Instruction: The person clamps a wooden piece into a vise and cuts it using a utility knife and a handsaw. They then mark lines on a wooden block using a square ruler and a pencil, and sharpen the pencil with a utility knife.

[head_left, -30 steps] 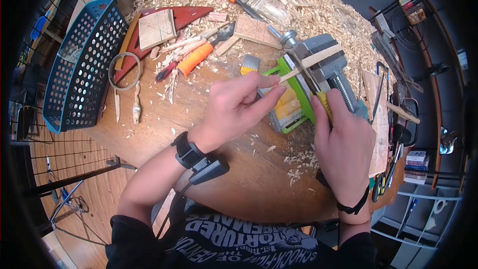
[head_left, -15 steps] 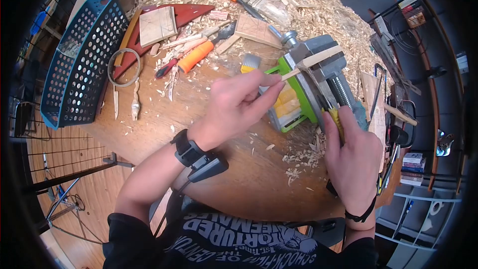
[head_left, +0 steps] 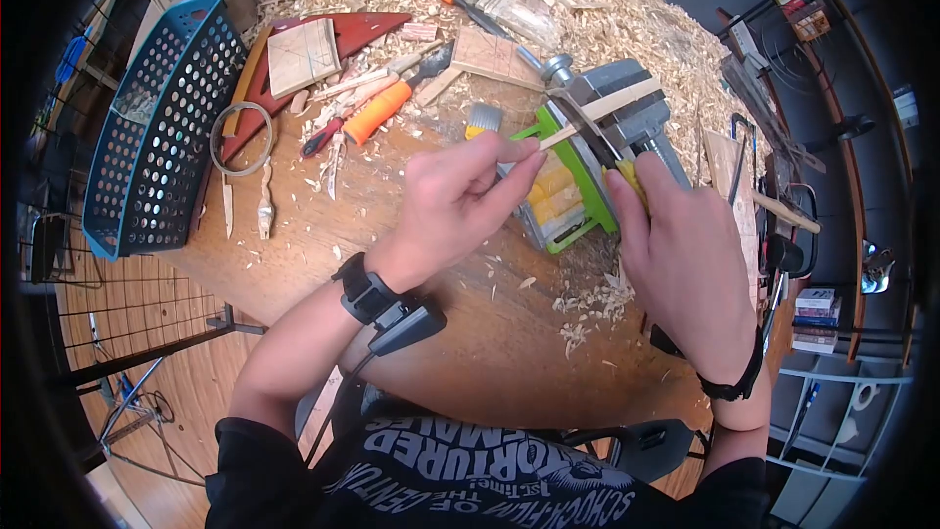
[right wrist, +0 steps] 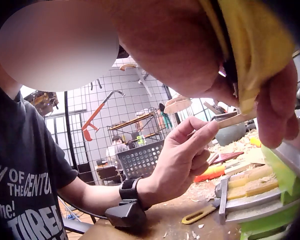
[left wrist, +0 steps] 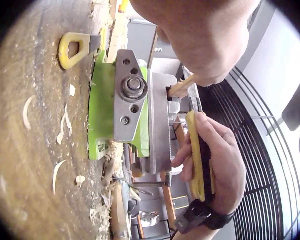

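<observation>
My left hand (head_left: 460, 191) pinches one end of a thin wooden strip (head_left: 627, 98) between thumb and forefinger. The strip slants across the top of a grey vise (left wrist: 159, 120) with a green base (head_left: 590, 191). My right hand (head_left: 690, 264) grips the yellow-and-black handle (left wrist: 196, 160) of a knife, fingers wrapped round it. Its long metal blade (head_left: 585, 122) crosses the strip beside the vise's near edge. In the right wrist view the right hand and yellow handle loom close, hiding most of the blade.
Shavings (head_left: 587, 24) cover the far table. A blue perforated basket (head_left: 162, 127) stands at left, beside a tape ring (head_left: 243, 140). Orange-handled tools (head_left: 379, 115) and wood blocks (head_left: 304, 57) lie behind the left hand. A flat brush (head_left: 485, 118) is near the vise.
The right hand drew the knife back toward the body and right, then moved it forward again over the strip. The left hand keeps its pinch with little movement.
</observation>
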